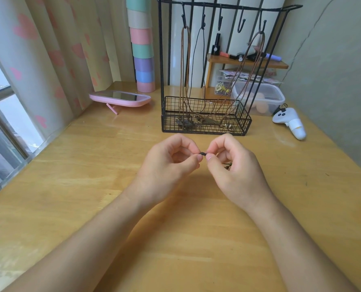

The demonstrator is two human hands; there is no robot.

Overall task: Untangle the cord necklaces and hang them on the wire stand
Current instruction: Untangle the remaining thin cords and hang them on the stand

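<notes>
Two bare forearms, lower frame. Left hand (pixel 169 158) and right hand (pixel 237 167), mid-frame, each pinch thumb to forefinger on one small dark cord knot (pixel 202 153) held between them; other fingers curled. Behind, centre: one black wire stand (pixel 205 130), five hooks, three necklaces hung. Left brown cord (pixel 183 60) on first hook, thin black cord (pixel 197 57) on second, right brown cord (pixel 251 45) on fifth; ends pool in the basket. Wooden table (pixel 86 186). Pink mirror (pixel 120 99) at left, heart-print curtain (pixel 55 49) upper left, white controller (pixel 289 123) at right.
</notes>
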